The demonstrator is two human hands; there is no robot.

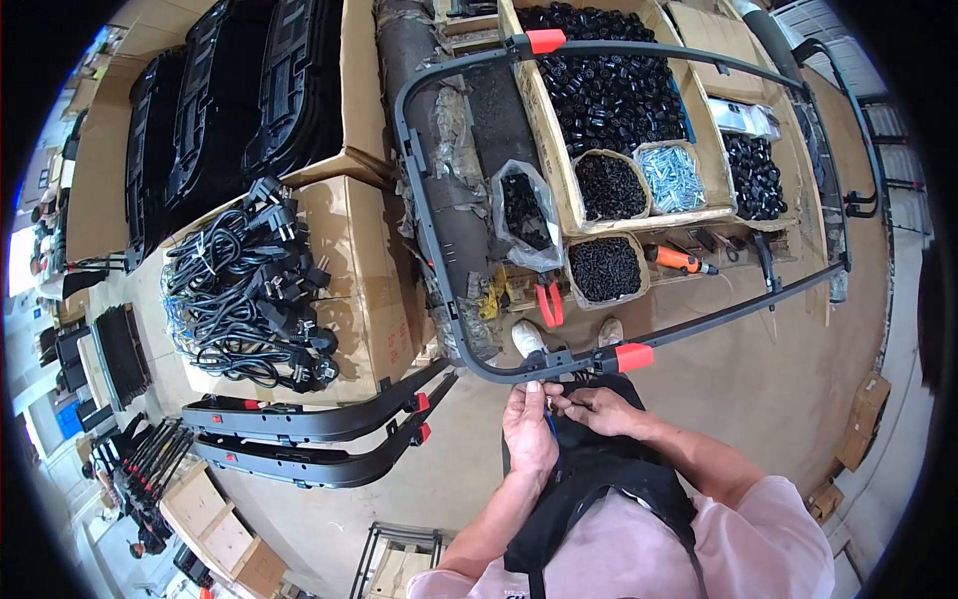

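Note:
A large black rounded frame (436,240) with red pieces (635,357) on its rails lies across the bench in front of me. At its near rail, my left hand (529,429) is closed in a pinch, thumb up. A thin blue wire (553,429) with a bit of yellow runs out by its fingers. Close on its right, my right hand (604,412) is closed, fingertips meeting the left ones. A small dark piece shows at its fingers, too small to name. Both hands are just below the rail, over a black apron (589,464).
Wooden trays (544,130) hold black plastic parts, dark screws and silver bolts (671,178). An orange screwdriver (679,261) and red-handled pliers (549,299) lie nearer. Coiled black power cords (249,285) top a cardboard box (369,270) at left. Curved black parts (319,424) jut out below it.

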